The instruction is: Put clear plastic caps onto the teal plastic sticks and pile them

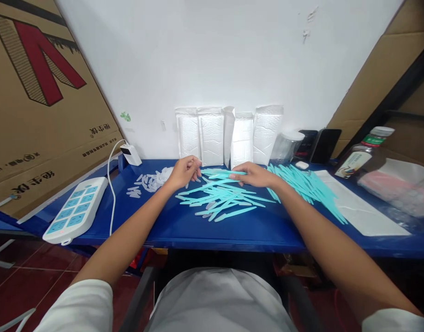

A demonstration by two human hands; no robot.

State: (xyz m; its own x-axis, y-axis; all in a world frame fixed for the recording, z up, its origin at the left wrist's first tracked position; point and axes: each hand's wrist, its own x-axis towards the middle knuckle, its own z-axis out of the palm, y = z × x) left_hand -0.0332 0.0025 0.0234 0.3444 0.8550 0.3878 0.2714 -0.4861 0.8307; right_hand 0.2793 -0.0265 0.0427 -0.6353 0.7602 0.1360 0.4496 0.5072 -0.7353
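My right hand (253, 175) is closed around a few slim turquoise sticks, shaped like eyebrow razors (221, 176), held just over the middle pile. Across from it, my left hand (186, 172) has its fingers curled together; anything small between them cannot be made out. Below both hands lies a loose pile of the same turquoise razors (225, 198), some with clear or greyish tips. A heap of small translucent pieces, like caps (151, 180), is just left of my left hand. A second turquoise pile (301, 184) lies beyond my right forearm.
White padded pouches (212, 136) lean against the wall behind the blue table (198, 235). A power strip (76, 210) and a white charger (130, 154) are at left. On the right are a clear jar (288, 145), phones (325, 145), a bottle (359, 157) and a white sheet (367, 212).
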